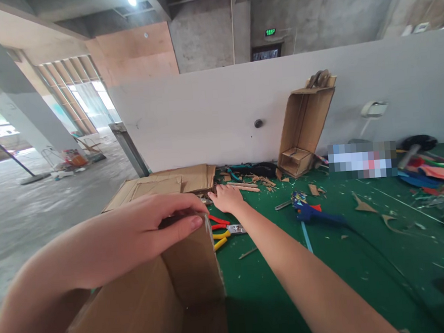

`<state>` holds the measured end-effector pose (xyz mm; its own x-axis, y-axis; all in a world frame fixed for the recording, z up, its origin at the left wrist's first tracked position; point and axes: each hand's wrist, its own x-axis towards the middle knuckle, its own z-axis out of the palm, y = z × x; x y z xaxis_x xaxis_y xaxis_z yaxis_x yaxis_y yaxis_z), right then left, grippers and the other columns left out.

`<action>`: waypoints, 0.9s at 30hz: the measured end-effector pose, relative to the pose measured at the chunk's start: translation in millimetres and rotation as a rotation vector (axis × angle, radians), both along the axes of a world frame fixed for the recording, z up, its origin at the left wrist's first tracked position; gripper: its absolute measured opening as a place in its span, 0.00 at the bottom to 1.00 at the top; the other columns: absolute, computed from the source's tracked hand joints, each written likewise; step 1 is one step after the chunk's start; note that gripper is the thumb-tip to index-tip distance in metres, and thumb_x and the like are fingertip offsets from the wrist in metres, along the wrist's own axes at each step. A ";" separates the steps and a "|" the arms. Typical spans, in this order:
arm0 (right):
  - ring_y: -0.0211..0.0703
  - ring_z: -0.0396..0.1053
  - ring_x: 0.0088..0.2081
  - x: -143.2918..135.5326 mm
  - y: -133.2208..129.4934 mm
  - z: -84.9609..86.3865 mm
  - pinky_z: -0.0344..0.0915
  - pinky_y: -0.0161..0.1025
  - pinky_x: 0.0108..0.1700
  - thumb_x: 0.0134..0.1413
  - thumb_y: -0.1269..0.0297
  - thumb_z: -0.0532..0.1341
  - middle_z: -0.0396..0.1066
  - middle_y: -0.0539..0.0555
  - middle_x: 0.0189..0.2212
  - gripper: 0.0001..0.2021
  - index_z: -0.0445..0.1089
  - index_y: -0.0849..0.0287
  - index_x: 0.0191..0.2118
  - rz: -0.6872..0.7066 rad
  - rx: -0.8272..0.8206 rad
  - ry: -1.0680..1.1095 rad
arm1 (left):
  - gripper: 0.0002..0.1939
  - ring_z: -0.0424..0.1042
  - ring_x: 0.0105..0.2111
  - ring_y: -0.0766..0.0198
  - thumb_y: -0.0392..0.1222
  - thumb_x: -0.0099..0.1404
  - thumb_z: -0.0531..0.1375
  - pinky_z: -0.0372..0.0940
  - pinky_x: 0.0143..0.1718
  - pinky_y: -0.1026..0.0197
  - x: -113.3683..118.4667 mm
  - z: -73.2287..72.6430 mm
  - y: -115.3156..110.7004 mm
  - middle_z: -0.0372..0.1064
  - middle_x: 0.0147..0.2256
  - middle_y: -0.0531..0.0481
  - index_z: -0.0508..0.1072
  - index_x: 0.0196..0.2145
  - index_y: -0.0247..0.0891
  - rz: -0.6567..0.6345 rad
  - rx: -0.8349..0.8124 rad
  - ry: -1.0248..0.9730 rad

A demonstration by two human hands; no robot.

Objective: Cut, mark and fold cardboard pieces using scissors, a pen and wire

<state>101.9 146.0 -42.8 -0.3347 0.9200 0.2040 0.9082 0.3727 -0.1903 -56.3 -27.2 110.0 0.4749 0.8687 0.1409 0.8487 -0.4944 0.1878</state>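
Note:
My left hand (176, 218) is closed over the upper edge of an open cardboard box (194, 265), its thumb on the near side of the wall. The box stands in the foreground at the lower left. My right hand (226, 197) reaches far across the green table, thumb apart from the fingers, beside the flat cardboard sheets (162, 183) and close to some thin wooden sticks (244, 186). What its fingertips touch is hard to make out. Between the box and my right forearm lie pliers with red handles (219, 221) and pliers with yellow handles (221, 236).
A blue glue gun (312, 213) with a trailing cord lies right of my forearm. A tall cardboard structure (306, 125) leans against the white partition (203, 117). Cardboard scraps (363, 205) are scattered over the green table (283, 284). A white lamp (373, 109) stands at the back right.

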 end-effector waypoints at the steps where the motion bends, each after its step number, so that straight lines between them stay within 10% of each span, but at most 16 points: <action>1: 0.54 0.60 0.54 1.5 -2.2 1.4 0.56 0.48 0.52 0.65 0.52 0.40 0.65 0.65 0.53 0.26 0.62 0.67 0.53 0.001 0.009 -0.004 | 0.17 0.72 0.44 0.55 0.55 0.63 0.52 0.70 0.36 0.58 -0.5 -0.5 0.8 0.71 0.47 0.58 0.69 0.49 0.61 0.001 -0.001 -0.007; 16: 0.57 0.73 0.40 85.7 -69.6 33.8 0.67 0.45 0.35 0.55 0.63 0.52 0.74 0.68 0.41 0.17 0.75 0.64 0.41 -0.042 -0.351 -0.301 | 0.16 0.72 0.42 0.57 0.54 0.63 0.53 0.69 0.35 0.62 2.0 -1.7 6.7 0.72 0.45 0.59 0.72 0.47 0.58 -0.022 -0.014 -0.055; 27: 0.54 0.73 0.42 99.3 -86.4 55.2 0.66 0.43 0.38 0.53 0.75 0.50 0.73 0.65 0.41 0.17 0.72 0.63 0.43 -0.092 -0.280 -0.358 | 0.17 0.69 0.46 0.61 0.50 0.65 0.53 0.64 0.40 0.67 -0.4 -2.9 5.4 0.70 0.48 0.60 0.70 0.50 0.49 0.024 -0.064 -0.017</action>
